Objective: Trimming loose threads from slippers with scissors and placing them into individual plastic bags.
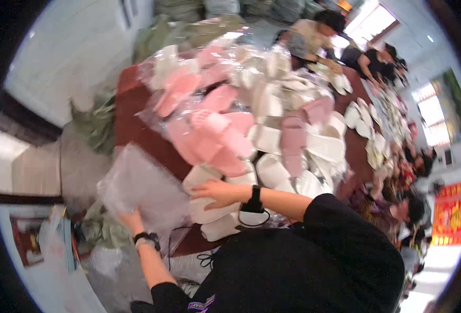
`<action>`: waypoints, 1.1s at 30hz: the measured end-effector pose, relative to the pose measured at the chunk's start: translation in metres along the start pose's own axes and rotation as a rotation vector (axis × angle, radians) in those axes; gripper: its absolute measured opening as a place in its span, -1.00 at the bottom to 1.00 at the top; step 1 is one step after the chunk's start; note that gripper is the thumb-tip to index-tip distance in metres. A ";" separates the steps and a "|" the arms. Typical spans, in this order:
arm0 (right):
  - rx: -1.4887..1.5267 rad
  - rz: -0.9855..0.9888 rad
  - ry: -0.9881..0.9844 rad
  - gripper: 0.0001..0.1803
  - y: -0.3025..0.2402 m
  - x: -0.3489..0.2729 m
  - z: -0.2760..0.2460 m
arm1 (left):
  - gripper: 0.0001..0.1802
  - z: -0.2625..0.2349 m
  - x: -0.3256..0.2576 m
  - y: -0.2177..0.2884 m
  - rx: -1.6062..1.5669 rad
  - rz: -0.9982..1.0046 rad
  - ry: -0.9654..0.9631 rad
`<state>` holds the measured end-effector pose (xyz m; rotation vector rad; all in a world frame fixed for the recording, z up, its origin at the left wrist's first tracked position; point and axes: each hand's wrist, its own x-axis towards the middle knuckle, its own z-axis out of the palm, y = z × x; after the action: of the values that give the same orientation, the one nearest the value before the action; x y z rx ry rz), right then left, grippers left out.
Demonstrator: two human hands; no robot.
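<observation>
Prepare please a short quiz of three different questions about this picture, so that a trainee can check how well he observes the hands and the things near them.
1. Multiple choice: what does the left hand touch?
A) a pink slipper
B) a translucent plastic sheet or bag
C) a metal tool

2. True or false: the right hand is over white slippers, with its fingers spread.

3. Fill in: the band on the right wrist is ____ in colour.

Key: 1. B; 2. true; 3. black.
</observation>
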<state>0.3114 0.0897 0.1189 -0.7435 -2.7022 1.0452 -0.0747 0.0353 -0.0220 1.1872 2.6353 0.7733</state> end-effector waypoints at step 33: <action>0.158 0.848 1.406 -0.77 0.051 -0.512 -0.208 | -0.21 -0.112 -0.189 0.299 0.009 0.910 -0.255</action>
<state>0.8392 -0.0107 0.2596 -1.7432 -1.0786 0.4183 0.2123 0.0181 0.2129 2.3292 1.8179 0.6355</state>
